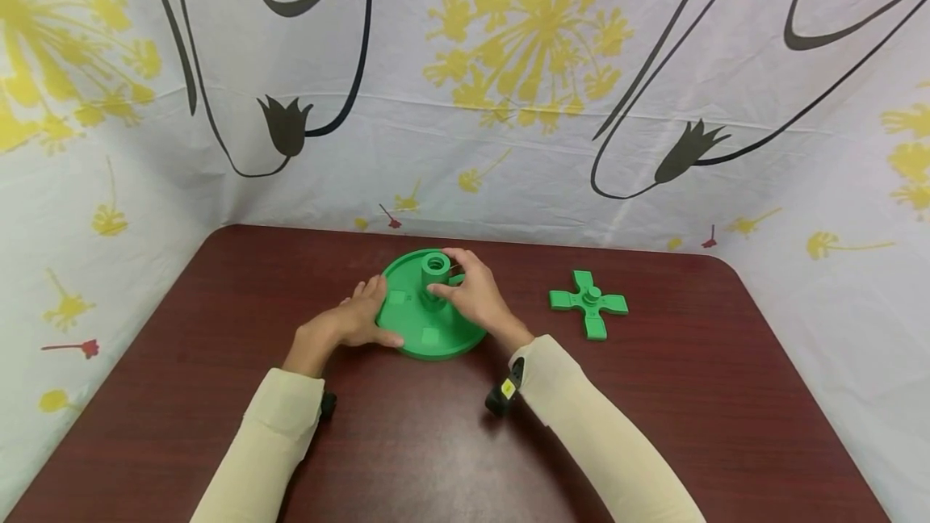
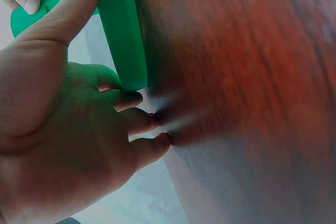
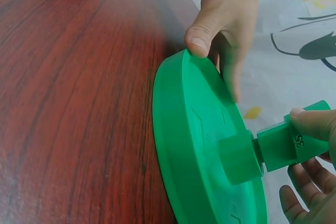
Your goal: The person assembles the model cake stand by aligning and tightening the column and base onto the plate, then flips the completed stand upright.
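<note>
A round green plastic base [image 1: 414,317] with a raised rim and a central round post [image 3: 239,158] lies on the table. My left hand [image 1: 354,317] holds its left edge, thumb on the near rim and fingers around the far left side; in the left wrist view some fingertips touch the table. My right hand [image 1: 475,293] pinches a green hollow part [image 3: 278,145] marked 35 between thumb and fingers. This part stands over the post, its round hole facing up. A narrow neck shows between part and post in the right wrist view.
A green cross-shaped piece [image 1: 590,303] with a small central knob lies flat on the dark wooden table [image 1: 407,442], right of the base. A white patterned cloth [image 1: 349,168] hangs behind the table and along its sides.
</note>
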